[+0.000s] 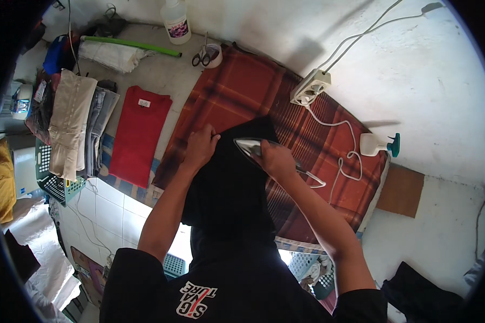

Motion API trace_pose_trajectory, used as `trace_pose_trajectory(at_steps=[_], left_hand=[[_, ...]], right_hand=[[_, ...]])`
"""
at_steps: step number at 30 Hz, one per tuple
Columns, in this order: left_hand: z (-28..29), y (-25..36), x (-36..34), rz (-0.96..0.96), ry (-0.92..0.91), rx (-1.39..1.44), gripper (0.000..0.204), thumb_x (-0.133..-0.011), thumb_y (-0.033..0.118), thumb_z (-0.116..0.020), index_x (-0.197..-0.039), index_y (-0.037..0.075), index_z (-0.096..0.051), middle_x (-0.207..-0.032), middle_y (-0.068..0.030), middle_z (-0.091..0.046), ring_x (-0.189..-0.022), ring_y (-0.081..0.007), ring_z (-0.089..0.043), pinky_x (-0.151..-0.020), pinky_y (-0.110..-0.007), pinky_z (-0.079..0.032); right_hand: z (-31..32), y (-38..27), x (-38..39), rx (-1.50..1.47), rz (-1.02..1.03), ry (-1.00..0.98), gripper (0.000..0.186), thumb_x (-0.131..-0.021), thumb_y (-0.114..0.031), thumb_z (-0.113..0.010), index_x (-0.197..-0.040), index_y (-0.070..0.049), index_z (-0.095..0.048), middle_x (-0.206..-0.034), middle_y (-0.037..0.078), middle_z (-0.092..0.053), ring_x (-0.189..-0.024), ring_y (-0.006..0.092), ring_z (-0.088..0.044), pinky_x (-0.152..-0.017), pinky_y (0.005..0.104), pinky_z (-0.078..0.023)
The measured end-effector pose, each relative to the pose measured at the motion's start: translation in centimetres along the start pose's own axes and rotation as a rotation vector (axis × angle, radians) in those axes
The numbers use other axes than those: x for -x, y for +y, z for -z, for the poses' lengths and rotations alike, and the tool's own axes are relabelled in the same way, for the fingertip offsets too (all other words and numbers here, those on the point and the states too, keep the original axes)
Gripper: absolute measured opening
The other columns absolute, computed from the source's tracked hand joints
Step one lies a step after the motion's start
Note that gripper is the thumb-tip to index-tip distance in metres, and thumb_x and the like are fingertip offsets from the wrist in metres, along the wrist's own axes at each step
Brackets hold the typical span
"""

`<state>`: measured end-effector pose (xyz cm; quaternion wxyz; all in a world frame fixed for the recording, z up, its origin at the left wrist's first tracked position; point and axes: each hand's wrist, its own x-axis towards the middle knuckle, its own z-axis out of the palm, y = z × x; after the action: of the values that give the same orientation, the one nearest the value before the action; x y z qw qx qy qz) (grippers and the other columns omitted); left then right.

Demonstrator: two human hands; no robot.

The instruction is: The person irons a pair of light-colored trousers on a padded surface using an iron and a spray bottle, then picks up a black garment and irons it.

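A black garment point(226, 183) lies over the red-brown plaid cloth point(242, 75) in front of me, its near part running into my dark shirt, so the border between them is hard to make out. My right hand point(277, 160) is wrapped round the handle of a clothes iron point(248, 145). The iron's pointed tip faces left, over the upper part of the garment. At the garment's upper left edge my left hand point(201, 146) has its fingers curled on the fabric.
Left of the cloth lie a folded red shirt point(140, 134) and stacked folded trousers point(73, 121). A socket strip point(313, 86) with a white cord and a spray bottle point(374, 145) are on the right. Scissors point(201, 58) and a plastic bottle point(176, 24) stand at the back.
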<state>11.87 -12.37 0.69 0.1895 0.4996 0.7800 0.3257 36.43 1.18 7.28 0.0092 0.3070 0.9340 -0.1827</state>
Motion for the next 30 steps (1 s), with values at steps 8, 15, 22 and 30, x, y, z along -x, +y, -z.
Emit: trace_pose_trajectory(at_steps=[8,15,22,30], left_hand=[[0.6,0.2,0.1,0.057,-0.032,0.024,0.023,-0.100,0.019,-0.074,-0.108,0.005,-0.058,-0.092,-0.0180,-0.072,-0.092,-0.0432,-0.070,-0.082,-0.054,-0.049],[0.1,-0.1,0.1,0.055,-0.021,-0.009,0.023,-0.099,0.018,-0.074,-0.107,0.005,-0.058,-0.090,-0.0182,-0.071,-0.090,-0.0443,-0.070,-0.081,-0.055,-0.048],[1.0,0.6,-0.8,0.089,-0.058,0.043,0.024,-0.099,0.019,-0.075,-0.105,0.002,-0.059,-0.083,-0.0226,-0.070,-0.083,-0.0479,-0.070,-0.074,-0.057,-0.051],[0.6,0.3,-0.2,0.118,-0.085,0.061,0.022,-0.099,0.017,-0.074,-0.105,0.002,-0.058,-0.087,-0.0233,-0.071,-0.087,-0.0484,-0.070,-0.078,-0.058,-0.050]], right_hand=[[-0.1,2.1,5.0,-0.031,-0.020,-0.036,0.040,-0.097,-0.038,-0.077,-0.106,-0.002,-0.063,-0.095,0.022,-0.076,-0.086,0.0440,-0.075,-0.076,0.0538,-0.059],[0.4,-0.8,-2.7,0.006,0.036,-0.037,0.037,-0.097,-0.037,-0.075,-0.106,-0.003,-0.064,-0.088,0.022,-0.077,-0.082,0.0432,-0.076,-0.075,0.0538,-0.060],[2.1,0.9,-7.1,0.041,0.050,-0.030,0.035,-0.097,-0.036,-0.074,-0.105,-0.003,-0.064,-0.088,0.022,-0.077,-0.083,0.0430,-0.076,-0.075,0.0549,-0.059],[-0.4,3.3,5.6,-0.027,0.033,-0.102,0.041,-0.097,-0.038,-0.074,-0.115,-0.003,-0.064,-0.086,0.022,-0.076,-0.079,0.0425,-0.076,-0.071,0.0536,-0.059]])
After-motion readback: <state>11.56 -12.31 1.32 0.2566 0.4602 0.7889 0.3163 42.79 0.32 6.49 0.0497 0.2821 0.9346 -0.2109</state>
